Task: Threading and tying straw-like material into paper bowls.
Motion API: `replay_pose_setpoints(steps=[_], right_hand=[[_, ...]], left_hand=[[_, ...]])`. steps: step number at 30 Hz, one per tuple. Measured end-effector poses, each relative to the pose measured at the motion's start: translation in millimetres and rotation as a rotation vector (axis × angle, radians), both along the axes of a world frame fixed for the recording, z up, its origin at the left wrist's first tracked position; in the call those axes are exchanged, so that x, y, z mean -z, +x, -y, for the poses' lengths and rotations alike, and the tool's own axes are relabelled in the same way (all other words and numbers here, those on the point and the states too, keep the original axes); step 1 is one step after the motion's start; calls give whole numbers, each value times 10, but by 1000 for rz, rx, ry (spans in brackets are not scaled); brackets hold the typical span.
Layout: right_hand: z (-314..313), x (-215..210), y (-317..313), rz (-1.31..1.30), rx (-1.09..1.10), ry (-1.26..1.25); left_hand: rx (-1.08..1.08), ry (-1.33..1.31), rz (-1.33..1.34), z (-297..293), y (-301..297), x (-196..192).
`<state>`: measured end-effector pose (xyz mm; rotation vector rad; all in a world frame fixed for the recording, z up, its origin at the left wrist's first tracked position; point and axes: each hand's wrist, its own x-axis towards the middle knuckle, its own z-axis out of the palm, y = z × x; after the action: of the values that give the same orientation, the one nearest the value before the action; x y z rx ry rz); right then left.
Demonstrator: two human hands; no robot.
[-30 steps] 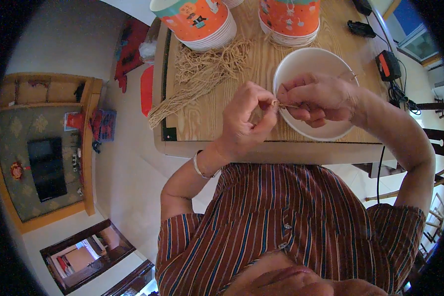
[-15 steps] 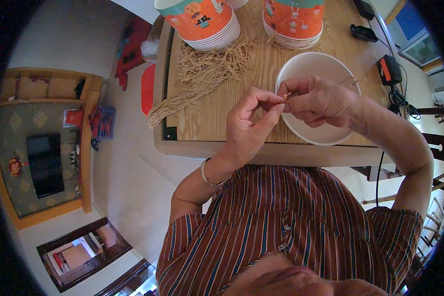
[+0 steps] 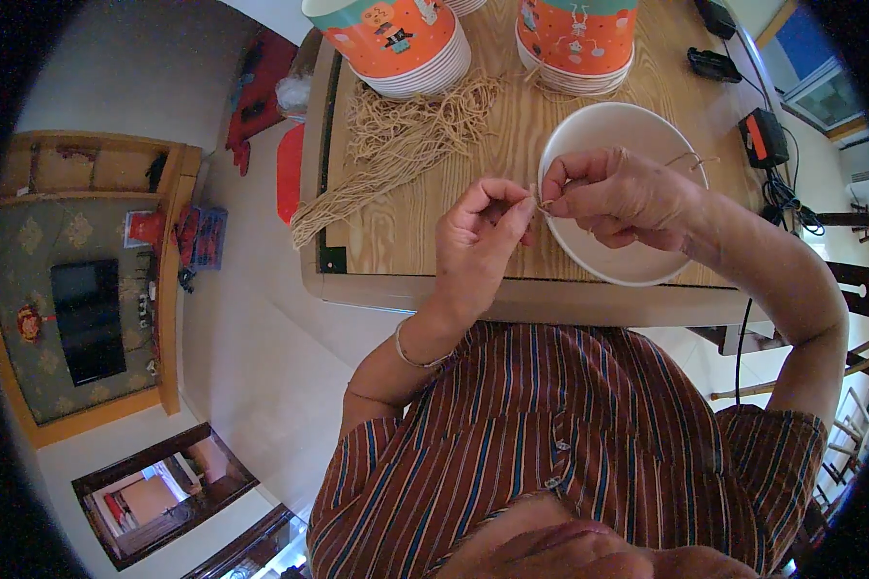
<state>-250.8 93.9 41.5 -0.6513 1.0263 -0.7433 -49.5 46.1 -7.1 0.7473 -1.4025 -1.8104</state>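
two hands: the left hand [image 3: 478,232] and right hand [image 3: 613,193] meet over the near rim of a white bowl [image 3: 589,135]; each pinches an end of a thin tan string [image 3: 543,205] between thumb and fingertips, fingers closed on it.
string in hand: short, held just above the bowl's left edge; whether it is knotted i cannot tell.
done so far: another tan strand [image 3: 690,159] lies across the bowl's far rim; otherwise the bowl looks bare, so i judge little is finished.
left to do: a large pile of loose strings [image 3: 396,154] on the table, untouched, left of the bowl.
surface: pale wooden table [image 3: 454,251] with two stacks of orange printed paper bowls [image 3: 396,43] at the far side and black chargers [image 3: 763,135] at the right.
room: light floor, a wooden cabinet with a dark screen [image 3: 87,318] to the left.
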Motion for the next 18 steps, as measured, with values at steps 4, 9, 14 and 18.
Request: replay_pose_setpoints(steps=[4, 9, 14, 18], right_hand=[[-12, -53, 54, -126, -4, -43], [-33, -69, 91, -351, -21, -209], [-91, 160, 87, -563, 65, -773], [-129, 52, 139, -705, 64, -788]], left_hand=[[-22, -62, 72, 3, 6, -2], [-10, -128, 135, 14, 9, -1], [-8, -87, 107, 0, -41, -28], [-3, -107, 137, 21, -57, -13]])
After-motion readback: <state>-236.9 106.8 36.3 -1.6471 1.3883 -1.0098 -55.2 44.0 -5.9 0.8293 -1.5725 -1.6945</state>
